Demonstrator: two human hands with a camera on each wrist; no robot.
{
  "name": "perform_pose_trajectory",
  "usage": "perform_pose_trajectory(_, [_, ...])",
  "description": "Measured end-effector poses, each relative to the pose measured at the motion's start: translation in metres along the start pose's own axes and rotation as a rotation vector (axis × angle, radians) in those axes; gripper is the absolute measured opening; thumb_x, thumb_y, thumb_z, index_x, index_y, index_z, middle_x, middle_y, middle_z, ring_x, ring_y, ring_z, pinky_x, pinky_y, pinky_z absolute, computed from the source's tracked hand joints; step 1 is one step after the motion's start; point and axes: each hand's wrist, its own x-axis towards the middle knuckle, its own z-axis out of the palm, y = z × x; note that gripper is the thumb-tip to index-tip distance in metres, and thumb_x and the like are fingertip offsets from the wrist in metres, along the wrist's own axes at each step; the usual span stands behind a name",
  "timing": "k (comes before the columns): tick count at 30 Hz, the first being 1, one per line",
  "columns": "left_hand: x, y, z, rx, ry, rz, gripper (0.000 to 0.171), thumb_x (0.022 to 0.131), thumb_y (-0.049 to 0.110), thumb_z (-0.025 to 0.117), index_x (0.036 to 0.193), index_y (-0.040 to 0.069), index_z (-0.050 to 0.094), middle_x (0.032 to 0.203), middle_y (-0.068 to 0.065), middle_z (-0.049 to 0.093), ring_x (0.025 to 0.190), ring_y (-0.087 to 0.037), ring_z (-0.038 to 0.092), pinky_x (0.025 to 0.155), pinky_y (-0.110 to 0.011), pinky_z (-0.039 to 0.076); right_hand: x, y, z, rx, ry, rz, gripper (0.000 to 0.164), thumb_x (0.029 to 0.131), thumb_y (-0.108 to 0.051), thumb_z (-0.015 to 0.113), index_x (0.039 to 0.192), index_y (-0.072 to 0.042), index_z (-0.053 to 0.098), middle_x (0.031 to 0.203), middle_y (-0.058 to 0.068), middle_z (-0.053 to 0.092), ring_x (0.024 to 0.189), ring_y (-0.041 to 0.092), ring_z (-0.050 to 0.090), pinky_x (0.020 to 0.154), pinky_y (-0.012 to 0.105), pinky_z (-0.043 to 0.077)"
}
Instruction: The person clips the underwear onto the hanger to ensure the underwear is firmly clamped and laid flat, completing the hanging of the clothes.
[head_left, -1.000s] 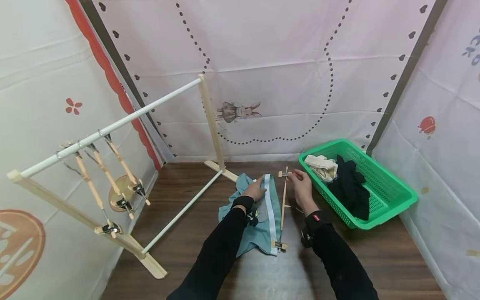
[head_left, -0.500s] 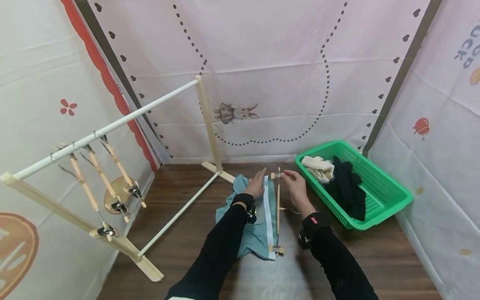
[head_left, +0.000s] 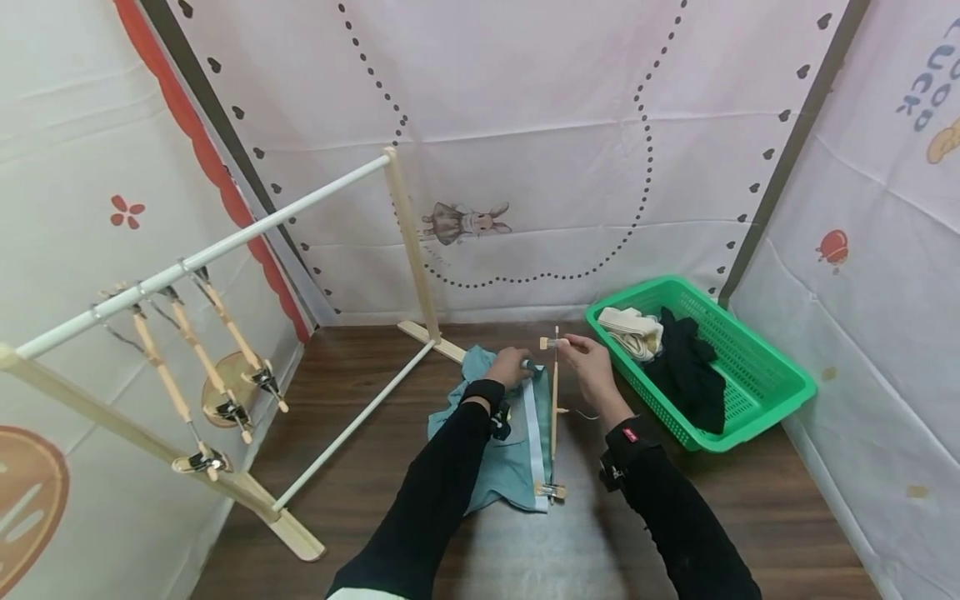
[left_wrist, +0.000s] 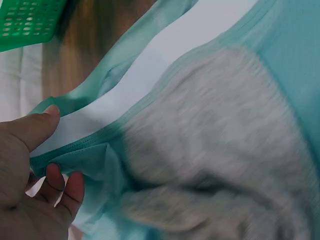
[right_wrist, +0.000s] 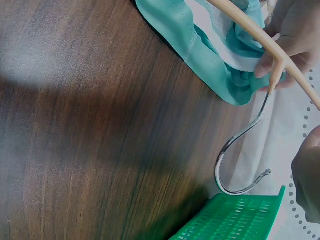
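Teal shorts (head_left: 498,471) with a white waistband (head_left: 534,433) and a grey panel (left_wrist: 210,115) lie on the floor. My left hand (head_left: 510,368) pinches the waistband near its far end, thumb on the white band and fingers underneath in the left wrist view. Alongside the waistband is a wooden clip hanger (head_left: 555,408), its metal hook (right_wrist: 220,167) pointing toward the basket. My right hand (head_left: 588,367) pinches the hanger's far clip (head_left: 551,343), which stands just beyond the fabric. The near clip (head_left: 551,492) overlaps the waistband's near end.
A green basket (head_left: 750,396) at right holds a black garment (head_left: 686,375) and a folded cream cloth (head_left: 632,332). To the left stands a wooden rack with a white rail (head_left: 247,233), where several clip hangers (head_left: 221,325) hang. Fabric walls enclose the floor.
My left hand's fingers, stretched out over the cloth half a second ago, have curled onto the waistband and drawn its far end up. My right hand stays at the far clip.
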Motion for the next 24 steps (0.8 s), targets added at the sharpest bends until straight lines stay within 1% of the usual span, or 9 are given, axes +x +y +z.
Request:
perform_pose_trajectory(2, [-0.008, 0.004, -0.016, 0.007, 0.052, -0.030, 0.031, 0.098, 0.016, 0.070, 0.127, 0.006, 0.067, 0.122, -0.013, 0.065, 0.114, -0.033, 0.059, 0.094, -0.044, 0.051, -0.001, -0.001, -0.001, -0.015, -0.004, 0.000, 0.046, 0.099, -0.015, 0.068, 0.137, 0.009, 0.056, 0.120, 0.019, 0.064, 0.104, 0.015, 0.066, 0.103, 0.042, 0.051])
perform_pose_trajectory(5, [-0.008, 0.003, -0.034, -0.013, 0.119, -0.088, 0.026, 0.097, 0.021, 0.071, 0.120, 0.009, 0.068, 0.120, -0.013, 0.064, 0.113, -0.034, 0.054, 0.094, -0.048, 0.046, -0.002, -0.002, -0.004, -0.037, -0.013, 0.000, 0.044, 0.099, -0.014, 0.068, 0.134, 0.009, 0.058, 0.118, 0.018, 0.065, 0.103, 0.016, 0.067, 0.104, 0.045, 0.050])
perform_pose_trajectory(8, [-0.006, 0.002, -0.051, -0.069, 0.123, -0.101, 0.021, 0.100, 0.023, 0.067, 0.113, 0.007, 0.063, 0.115, -0.012, 0.062, 0.105, -0.031, 0.051, 0.090, -0.045, 0.042, -0.003, -0.003, -0.005, -0.031, -0.024, -0.007, 0.041, 0.098, -0.014, 0.068, 0.131, 0.008, 0.059, 0.118, 0.019, 0.066, 0.107, 0.020, 0.068, 0.104, 0.045, 0.050])
perform_pose_trajectory(9, [0.001, -0.002, -0.051, -0.098, 0.104, -0.092, 0.019, 0.101, 0.021, 0.066, 0.111, 0.007, 0.059, 0.110, -0.011, 0.061, 0.101, -0.029, 0.051, 0.088, -0.043, 0.042, -0.003, -0.003, -0.006, -0.018, -0.026, -0.008, 0.040, 0.098, -0.013, 0.069, 0.130, 0.008, 0.060, 0.118, 0.020, 0.066, 0.110, 0.023, 0.068, 0.104, 0.044, 0.051])
perform_pose_trajectory(12, [0.005, -0.003, -0.061, -0.166, 0.044, -0.039, 0.016, 0.104, 0.017, 0.059, 0.111, 0.006, 0.050, 0.101, -0.010, 0.057, 0.089, -0.024, 0.051, 0.077, -0.036, 0.042, -0.003, -0.005, -0.007, 0.006, -0.050, -0.012, 0.040, 0.099, -0.013, 0.068, 0.132, 0.008, 0.058, 0.122, 0.024, 0.064, 0.106, 0.020, 0.070, 0.103, 0.041, 0.051])
perform_pose_trajectory(14, [0.005, -0.003, -0.065, -0.203, 0.015, -0.002, 0.016, 0.106, 0.015, 0.056, 0.114, 0.006, 0.047, 0.103, -0.012, 0.057, 0.087, -0.024, 0.053, 0.074, -0.037, 0.045, -0.003, -0.006, -0.008, 0.023, -0.072, -0.011, 0.042, 0.099, -0.013, 0.067, 0.133, 0.009, 0.057, 0.122, 0.025, 0.063, 0.100, 0.015, 0.071, 0.103, 0.041, 0.051])
perform_pose_trajectory(18, [0.003, -0.001, -0.072, -0.263, -0.039, 0.040, 0.025, 0.108, 0.019, 0.052, 0.128, 0.006, 0.044, 0.131, -0.020, 0.056, 0.111, -0.029, 0.057, 0.092, -0.043, 0.049, -0.003, -0.006, -0.007, 0.009, -0.097, -0.010, 0.044, 0.100, -0.014, 0.067, 0.135, 0.010, 0.055, 0.128, 0.030, 0.061, 0.088, 0.006, 0.070, 0.103, 0.043, 0.051])
perform_pose_trajectory(21, [0.002, -0.002, -0.079, -0.305, -0.104, 0.054, 0.035, 0.108, 0.022, 0.049, 0.136, 0.004, 0.041, 0.145, -0.021, 0.045, 0.131, -0.032, 0.048, 0.108, -0.047, 0.042, -0.002, -0.006, -0.006, 0.001, -0.098, 0.005, 0.044, 0.100, -0.013, 0.065, 0.136, 0.010, 0.054, 0.132, 0.032, 0.059, 0.087, 0.006, 0.071, 0.102, 0.042, 0.052])
perform_pose_trajectory(24, [0.000, -0.001, -0.088, -0.310, -0.169, 0.063, 0.044, 0.105, 0.020, 0.046, 0.143, 0.002, 0.034, 0.151, -0.021, 0.036, 0.139, -0.033, 0.038, 0.113, -0.047, 0.036, 0.000, -0.006, -0.005, 0.025, -0.097, 0.038, 0.046, 0.101, -0.013, 0.064, 0.139, 0.010, 0.052, 0.136, 0.032, 0.056, 0.089, 0.005, 0.071, 0.104, 0.042, 0.050])
